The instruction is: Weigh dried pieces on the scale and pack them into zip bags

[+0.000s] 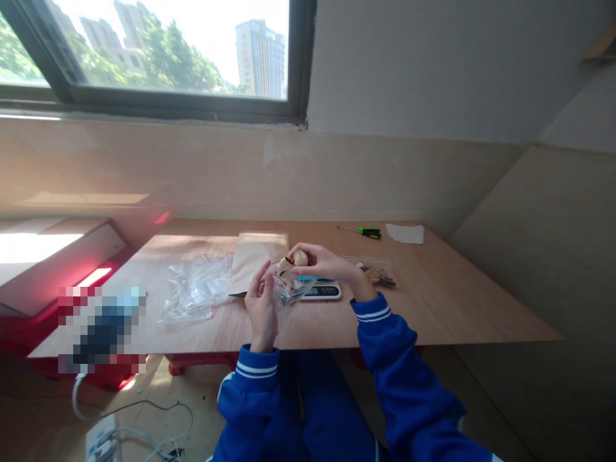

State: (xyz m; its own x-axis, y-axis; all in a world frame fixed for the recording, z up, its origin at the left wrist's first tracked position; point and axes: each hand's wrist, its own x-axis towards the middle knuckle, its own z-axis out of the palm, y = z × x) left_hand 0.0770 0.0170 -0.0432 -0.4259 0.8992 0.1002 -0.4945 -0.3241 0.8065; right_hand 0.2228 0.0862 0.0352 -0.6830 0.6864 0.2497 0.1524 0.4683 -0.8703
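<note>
Table (457, 308): wood-coloured, beneath the fingers
Window (178, 58): beyond them, leftward
Scale (327, 291): partly hidden below the fingers
Left hand (262, 301): fingers curled at the clear bag (291, 296), exact grip unclear
Right hand (320, 262): fingertips pinching pale lumps (301, 258), rounded, dark-edged, above the bag

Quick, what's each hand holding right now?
Left hand: holding a clear, crinkly plastic bag.
Right hand: holding pale cream, lumpy pieces; can't tell exactly what.
</note>
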